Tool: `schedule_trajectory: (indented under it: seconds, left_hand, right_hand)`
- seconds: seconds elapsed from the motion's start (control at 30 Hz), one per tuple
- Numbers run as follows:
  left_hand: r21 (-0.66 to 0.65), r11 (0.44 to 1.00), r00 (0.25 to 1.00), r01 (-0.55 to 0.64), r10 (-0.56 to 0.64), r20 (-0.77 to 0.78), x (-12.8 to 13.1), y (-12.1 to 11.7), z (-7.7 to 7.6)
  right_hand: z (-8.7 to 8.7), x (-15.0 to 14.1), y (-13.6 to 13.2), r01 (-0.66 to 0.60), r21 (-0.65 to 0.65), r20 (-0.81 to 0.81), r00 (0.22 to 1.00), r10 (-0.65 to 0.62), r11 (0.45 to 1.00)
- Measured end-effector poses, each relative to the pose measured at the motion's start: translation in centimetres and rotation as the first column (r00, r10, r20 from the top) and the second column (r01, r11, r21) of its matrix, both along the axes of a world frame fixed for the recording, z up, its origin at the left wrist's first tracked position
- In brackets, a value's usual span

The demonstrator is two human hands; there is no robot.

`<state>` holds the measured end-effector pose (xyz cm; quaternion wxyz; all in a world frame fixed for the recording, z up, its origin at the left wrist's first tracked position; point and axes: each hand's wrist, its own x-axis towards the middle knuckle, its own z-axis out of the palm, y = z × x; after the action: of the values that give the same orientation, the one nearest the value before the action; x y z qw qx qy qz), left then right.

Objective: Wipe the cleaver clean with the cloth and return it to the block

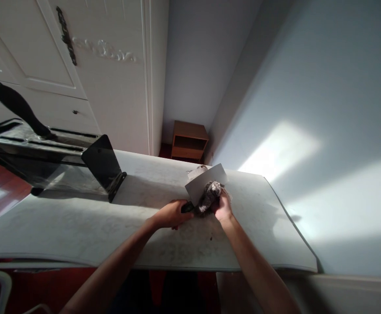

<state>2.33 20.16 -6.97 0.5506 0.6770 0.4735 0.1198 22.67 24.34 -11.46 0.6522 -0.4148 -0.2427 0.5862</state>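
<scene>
My left hand (177, 213) is closed around the black handle of a kitchen cleaver (198, 185), whose broad rectangular blade points up and to the right over the table. A crumpled dark grey cloth (208, 196) is gripped in my right hand (223, 208). It lies against the lower side of the blade, near the handle. Just behind the blade is a pale crumpled thing (195, 173), partly hidden, whose kind I cannot make out. Both hands are above the white tabletop (167, 246).
At the left of the table stands a black knife rack (100, 159) with a black-handled utensil (20, 107) upright in it. White cabinets (118, 96) rise behind. A wall (334, 109) borders the right, and a small wooden nightstand (190, 128) stands beyond the table.
</scene>
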Motion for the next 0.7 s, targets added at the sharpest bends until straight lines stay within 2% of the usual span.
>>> schedule_trajectory:
  seconds: [0.13,0.2,0.3,0.4,0.57,0.7]
  left_hand:
    - [-0.188,0.981,0.999,0.048,-0.042,0.033,-0.5,0.3,0.2]
    - [-0.236,0.969,0.997,0.068,-0.059,0.044,-0.7,0.3,0.4]
    - [-0.193,0.98,0.999,0.045,-0.044,0.009,-1.1,0.5,0.6]
    - [-0.161,0.987,1.0,-0.024,0.023,-0.008,-1.4,0.7,0.8]
    - [-0.214,0.97,0.988,-0.119,0.137,0.069,-1.3,0.7,1.0]
    - [-0.125,0.966,0.965,-0.226,0.239,0.108,-0.7,0.6,0.3]
  right_hand:
    - [0.0,1.2,0.7,-0.042,-0.017,-0.043,0.998,0.041,0.999]
    - [0.1,1.7,0.8,-0.047,-0.021,-0.048,0.998,0.045,0.999]
    - [0.3,2.3,0.9,-0.023,-0.039,-0.061,0.998,0.02,0.999]
    - [0.5,2.9,1.1,0.026,-0.053,-0.073,0.997,-0.03,0.998]
    - [1.0,3.9,1.5,0.1,-0.05,-0.085,0.991,-0.104,0.994]
    - [1.3,4.2,1.5,0.185,-0.044,-0.096,0.977,-0.188,0.982]
